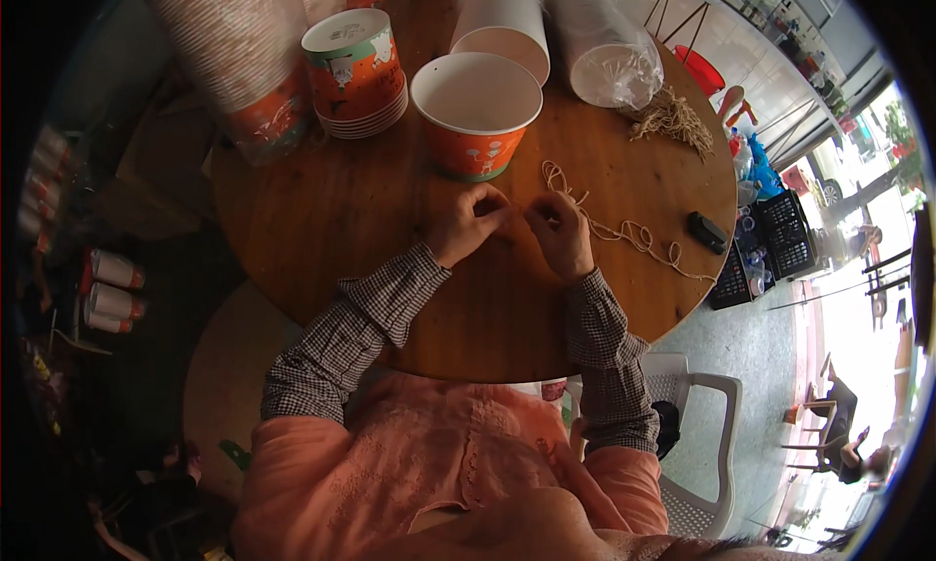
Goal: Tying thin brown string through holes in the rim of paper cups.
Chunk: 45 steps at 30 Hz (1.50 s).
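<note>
Over the wooden table my left hand (471, 227) and my right hand (563, 235) face each other a short gap apart, each with thumb and fingertips pinched together. A thin beige string (634, 235) runs in loose loops from my right hand to the table's right edge, and my right fingers close on it. What the left fingertips pinch is too small to make out. Just beyond my hands stands an orange paper bucket (476, 142), white inside, open end up. Left of it is a stack of upside-down orange and green paper buckets (356, 74).
Tall plastic-wrapped bucket stacks (234, 64) stand at the far left of the round table (322, 239). Two wrapped white stacks (609, 69) lie at the back. A bundle of cut string (678, 122) and a small black object (706, 232) sit at the right. A white chair (717, 444) is beside me.
</note>
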### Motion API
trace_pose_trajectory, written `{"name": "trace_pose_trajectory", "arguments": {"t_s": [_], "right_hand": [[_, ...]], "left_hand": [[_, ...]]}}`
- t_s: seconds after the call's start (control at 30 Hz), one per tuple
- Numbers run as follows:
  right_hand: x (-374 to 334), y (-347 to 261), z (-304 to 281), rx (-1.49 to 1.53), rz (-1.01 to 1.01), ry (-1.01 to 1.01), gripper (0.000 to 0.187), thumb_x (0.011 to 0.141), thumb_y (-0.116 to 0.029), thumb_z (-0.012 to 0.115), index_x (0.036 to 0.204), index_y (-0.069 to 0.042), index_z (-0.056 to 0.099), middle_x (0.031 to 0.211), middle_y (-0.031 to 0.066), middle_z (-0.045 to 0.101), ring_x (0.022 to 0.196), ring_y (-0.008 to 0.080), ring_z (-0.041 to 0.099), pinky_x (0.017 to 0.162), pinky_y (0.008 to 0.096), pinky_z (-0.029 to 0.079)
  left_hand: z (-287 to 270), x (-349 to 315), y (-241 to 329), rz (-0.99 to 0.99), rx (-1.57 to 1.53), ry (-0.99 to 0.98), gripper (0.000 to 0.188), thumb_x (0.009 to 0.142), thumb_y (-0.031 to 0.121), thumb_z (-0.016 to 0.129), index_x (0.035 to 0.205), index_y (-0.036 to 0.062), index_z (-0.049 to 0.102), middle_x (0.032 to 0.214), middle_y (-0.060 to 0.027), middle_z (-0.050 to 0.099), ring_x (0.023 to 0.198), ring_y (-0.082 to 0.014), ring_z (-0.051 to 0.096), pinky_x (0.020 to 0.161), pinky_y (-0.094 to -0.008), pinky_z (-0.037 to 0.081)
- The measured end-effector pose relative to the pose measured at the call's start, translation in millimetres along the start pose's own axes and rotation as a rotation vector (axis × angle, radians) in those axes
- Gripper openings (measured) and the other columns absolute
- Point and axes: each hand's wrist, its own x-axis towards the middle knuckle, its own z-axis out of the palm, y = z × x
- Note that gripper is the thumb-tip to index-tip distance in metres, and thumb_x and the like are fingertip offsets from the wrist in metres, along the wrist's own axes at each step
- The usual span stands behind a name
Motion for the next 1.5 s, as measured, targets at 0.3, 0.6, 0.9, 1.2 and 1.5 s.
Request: {"name": "trace_pose_trajectory", "arguments": {"t_s": [0.3, 0.6, 0.9, 1.2, 1.5], "right_hand": [[-0.5, -1.8, -0.7, 0.023, 0.014, -0.023, 0.012, 0.084, -0.009, 0.066, 0.092, -0.001, 0.061, 0.084, 0.0069, 0.060, 0.073, 0.0151, 0.060, 0.064, 0.0277, 0.048], [-1.3, -3.5, 2.9, 0.040, 0.019, -0.075, 0.011, 0.085, -0.009, 0.063, 0.092, 0.000, 0.061, 0.083, 0.0079, 0.061, 0.074, 0.0152, 0.060, 0.065, 0.0286, 0.048], [-2.3, -6.8, 2.5, 0.055, 0.062, -0.079, 0.012, 0.086, -0.009, 0.065, 0.093, -0.001, 0.060, 0.083, 0.0039, 0.060, 0.075, 0.0099, 0.056, 0.066, 0.0253, 0.047], [-1.5, -5.8, 2.8, 0.045, 0.125, -0.081, 0.016, 0.086, -0.014, 0.064, 0.092, 0.001, 0.061, 0.080, 0.0092, 0.061, 0.072, 0.0149, 0.059, 0.065, 0.0293, 0.048], [-3.8, -5.6, 4.1, -0.011, 0.061, -0.037, 0.019, 0.088, -0.018, 0.065, 0.093, 0.000, 0.062, 0.072, 0.0069, 0.059, 0.064, 0.0113, 0.055, 0.060, 0.0276, 0.046]], "left_hand": [[0.3, 1.4, -0.9, -0.122, -0.053, -0.096, 0.048, 0.099, 0.044, 0.044, 0.083, 0.0015, 0.059, 0.072, -0.0018, 0.058, 0.058, -0.0077, 0.052, 0.056, -0.0229, 0.044], [-0.3, 0.7, -4.4, -0.042, 0.013, -0.084, 0.029, 0.098, 0.027, 0.052, 0.083, 0.0014, 0.056, 0.072, -0.0003, 0.056, 0.066, -0.0072, 0.051, 0.063, -0.0243, 0.044], [2.1, -1.4, -9.5, -0.013, 0.044, -0.040, 0.012, 0.092, 0.012, 0.059, 0.093, 0.0005, 0.057, 0.082, -0.0040, 0.062, 0.077, -0.0102, 0.057, 0.071, -0.0268, 0.048], [0.0, -1.9, -4.9, 0.145, 0.314, -0.024, 0.013, 0.092, 0.012, 0.058, 0.091, 0.0000, 0.055, 0.077, -0.0126, 0.063, 0.068, -0.0244, 0.062, 0.062, -0.0328, 0.048], [0.0, -1.0, -4.9, 0.343, 0.372, -0.016, 0.011, 0.090, 0.009, 0.060, 0.091, 0.0012, 0.052, 0.082, -0.0149, 0.064, 0.076, -0.0321, 0.064, 0.063, -0.0373, 0.049]]}}
